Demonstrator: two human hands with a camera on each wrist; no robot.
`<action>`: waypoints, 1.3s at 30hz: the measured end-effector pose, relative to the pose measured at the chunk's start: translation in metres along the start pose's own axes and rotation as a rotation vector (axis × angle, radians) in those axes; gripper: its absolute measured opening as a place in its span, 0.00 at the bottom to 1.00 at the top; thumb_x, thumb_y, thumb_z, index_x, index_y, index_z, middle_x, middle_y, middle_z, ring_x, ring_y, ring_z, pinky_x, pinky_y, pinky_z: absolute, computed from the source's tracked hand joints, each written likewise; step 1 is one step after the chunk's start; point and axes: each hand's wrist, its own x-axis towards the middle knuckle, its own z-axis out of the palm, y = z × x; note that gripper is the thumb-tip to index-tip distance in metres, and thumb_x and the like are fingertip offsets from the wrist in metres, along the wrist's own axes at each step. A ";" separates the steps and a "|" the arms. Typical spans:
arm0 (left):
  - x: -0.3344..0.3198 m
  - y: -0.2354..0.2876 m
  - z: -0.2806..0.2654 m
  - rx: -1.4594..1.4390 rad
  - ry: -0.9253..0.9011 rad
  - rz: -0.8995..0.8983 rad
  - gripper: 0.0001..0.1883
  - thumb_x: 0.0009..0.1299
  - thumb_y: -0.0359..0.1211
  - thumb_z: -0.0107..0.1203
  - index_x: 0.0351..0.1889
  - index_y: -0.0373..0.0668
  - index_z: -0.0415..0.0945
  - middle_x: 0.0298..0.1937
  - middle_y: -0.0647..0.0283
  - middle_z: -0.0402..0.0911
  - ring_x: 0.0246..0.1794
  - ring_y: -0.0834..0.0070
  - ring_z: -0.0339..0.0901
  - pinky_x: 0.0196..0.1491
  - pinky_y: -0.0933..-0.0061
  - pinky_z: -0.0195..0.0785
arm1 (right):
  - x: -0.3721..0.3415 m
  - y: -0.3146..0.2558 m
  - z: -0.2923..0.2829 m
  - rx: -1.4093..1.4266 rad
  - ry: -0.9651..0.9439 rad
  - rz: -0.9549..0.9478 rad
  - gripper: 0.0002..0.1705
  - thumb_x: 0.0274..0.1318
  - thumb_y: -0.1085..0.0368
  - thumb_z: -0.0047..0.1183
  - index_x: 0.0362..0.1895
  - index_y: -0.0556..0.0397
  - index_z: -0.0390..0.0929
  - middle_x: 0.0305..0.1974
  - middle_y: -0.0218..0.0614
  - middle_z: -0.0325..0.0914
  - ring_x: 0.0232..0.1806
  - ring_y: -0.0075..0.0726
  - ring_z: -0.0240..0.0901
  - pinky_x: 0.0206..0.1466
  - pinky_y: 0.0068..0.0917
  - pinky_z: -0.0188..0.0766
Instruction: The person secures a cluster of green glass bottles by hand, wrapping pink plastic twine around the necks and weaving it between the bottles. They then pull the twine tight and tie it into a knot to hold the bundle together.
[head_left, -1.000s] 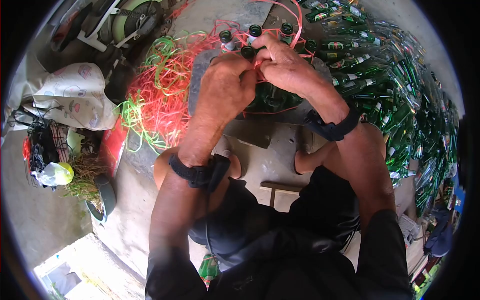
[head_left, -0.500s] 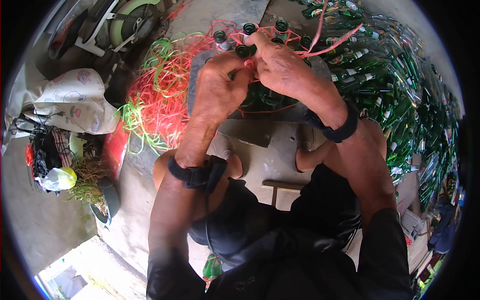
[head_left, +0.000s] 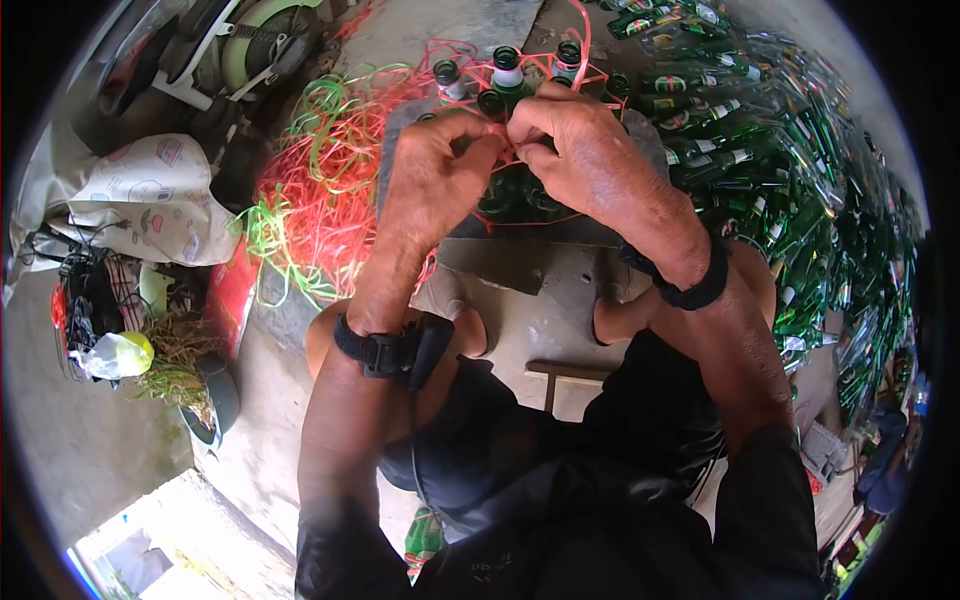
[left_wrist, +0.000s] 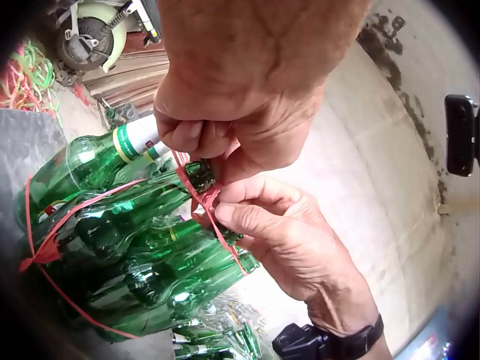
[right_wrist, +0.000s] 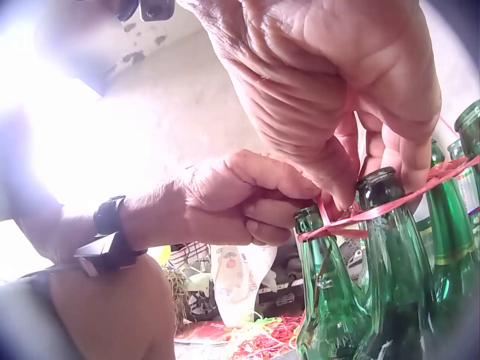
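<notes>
Several green bottles [left_wrist: 97, 232] stand bundled together, with red plastic string [left_wrist: 82, 201] round their bodies and more string [right_wrist: 345, 223] round their necks. My left hand [head_left: 440, 175] pinches the red string beside a bottle neck, its fingers curled. Opposite it, my right hand [head_left: 600, 160] pinches the same string between thumb and forefinger, close to the left fingertips. In the left wrist view the right thumb and fingers [left_wrist: 247, 210] meet at a small red twist of string by the bottle mouths. The right wrist view shows both hands just above the necks.
A tangled heap of red and green string [head_left: 325, 185] lies left of the bundle. Many loose green bottles [head_left: 790, 200] are piled at the right. A white printed bag [head_left: 150, 195] and a wheeled vehicle [head_left: 255, 50] are at the left.
The right hand has shifted slightly right and its fingers have drawn back from the bottle mouths. The loose string end at the upper right has moved. The left hand stays nearly in place.
</notes>
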 end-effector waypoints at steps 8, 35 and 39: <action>0.001 -0.006 -0.002 -0.140 -0.014 -0.056 0.08 0.75 0.29 0.61 0.45 0.34 0.88 0.38 0.65 0.89 0.38 0.85 0.79 0.41 0.79 0.71 | -0.001 -0.001 0.006 0.009 0.042 -0.002 0.07 0.52 0.78 0.62 0.36 0.56 0.80 0.33 0.45 0.80 0.36 0.57 0.82 0.38 0.48 0.76; 0.004 -0.012 0.001 -0.054 0.024 0.036 0.07 0.75 0.26 0.60 0.46 0.34 0.87 0.36 0.68 0.88 0.34 0.87 0.78 0.35 0.81 0.70 | -0.001 -0.002 0.008 -0.128 0.056 -0.073 0.05 0.56 0.70 0.64 0.33 0.54 0.80 0.31 0.40 0.76 0.35 0.54 0.79 0.37 0.45 0.75; 0.004 -0.008 -0.001 0.018 0.016 0.039 0.08 0.74 0.26 0.60 0.46 0.33 0.86 0.35 0.67 0.88 0.33 0.87 0.78 0.34 0.80 0.71 | 0.000 -0.005 0.006 -0.195 0.051 -0.101 0.06 0.55 0.71 0.62 0.31 0.55 0.76 0.30 0.40 0.74 0.36 0.53 0.78 0.41 0.44 0.75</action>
